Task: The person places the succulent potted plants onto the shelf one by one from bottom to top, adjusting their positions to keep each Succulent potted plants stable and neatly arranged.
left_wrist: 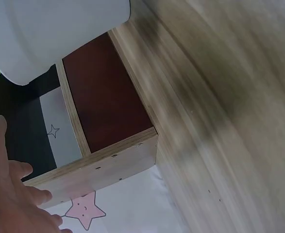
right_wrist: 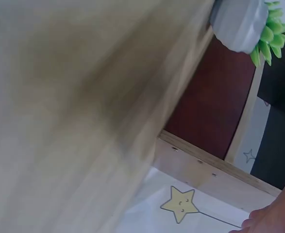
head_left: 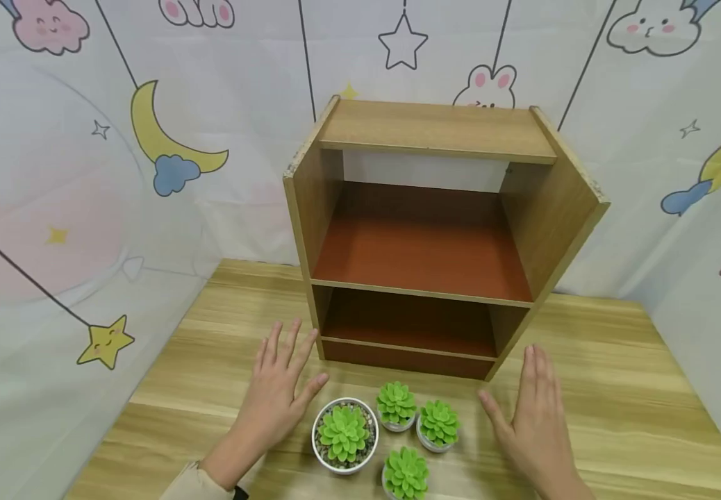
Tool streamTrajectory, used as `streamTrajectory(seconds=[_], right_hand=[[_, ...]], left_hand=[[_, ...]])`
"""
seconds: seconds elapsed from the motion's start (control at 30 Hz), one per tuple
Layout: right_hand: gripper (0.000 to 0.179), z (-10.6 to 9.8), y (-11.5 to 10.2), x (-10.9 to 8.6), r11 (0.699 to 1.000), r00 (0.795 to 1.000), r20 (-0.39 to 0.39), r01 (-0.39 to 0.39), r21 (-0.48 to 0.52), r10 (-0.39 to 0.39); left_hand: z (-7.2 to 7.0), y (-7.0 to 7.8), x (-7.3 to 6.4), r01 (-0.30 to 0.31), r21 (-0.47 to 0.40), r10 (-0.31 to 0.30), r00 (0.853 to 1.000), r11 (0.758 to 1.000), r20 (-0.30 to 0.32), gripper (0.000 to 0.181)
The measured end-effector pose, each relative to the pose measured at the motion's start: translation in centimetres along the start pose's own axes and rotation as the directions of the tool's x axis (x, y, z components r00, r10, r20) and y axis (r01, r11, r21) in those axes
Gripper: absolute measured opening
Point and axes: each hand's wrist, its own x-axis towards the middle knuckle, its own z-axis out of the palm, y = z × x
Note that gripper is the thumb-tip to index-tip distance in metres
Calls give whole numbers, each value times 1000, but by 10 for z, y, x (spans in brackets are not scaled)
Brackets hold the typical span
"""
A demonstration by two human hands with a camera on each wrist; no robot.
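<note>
My left hand (head_left: pixel 277 396), fingers spread and straight, is just left of a larger potted succulent (head_left: pixel 344 435) in a white pot with pebbles. Three small potted succulents stand to its right: one at the back (head_left: pixel 396 405), one on the right (head_left: pixel 438 425) and one in front (head_left: pixel 405 474). Beyond the small plants on the right is my right hand (head_left: pixel 538 423), fingers straight and thumb apart. Neither hand holds anything. The left wrist view shows a white pot (left_wrist: pixel 59 34) up close; a small white pot (right_wrist: pixel 239 24) appears in the right wrist view.
Behind the plants stands a wooden shelf unit (head_left: pixel 423 293) with reddish-brown boards and an open back at the top. It sits on a wood-grain table (head_left: pixel 617 389). A white curtain with cartoon prints (head_left: pixel 260 83) surrounds the table's back and sides.
</note>
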Motion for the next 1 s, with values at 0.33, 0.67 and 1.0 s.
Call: streamTrajectory(seconds=[0.33, 0.67, 1.0], right_hand=[[98, -10, -8, 22, 981, 995, -24, -88, 174, 93], [90, -16, -15, 50, 945, 989, -138, 1, 327, 47], [82, -18, -19, 65, 881, 980, -197, 80, 466, 15]], left_hand=[[0, 0, 0, -3, -88, 4, 1000, 996, 17, 66], [3, 0, -4, -8, -116, 12, 999, 993, 31, 65], [6, -1, -4, -35, -144, 40, 999, 989, 27, 63]])
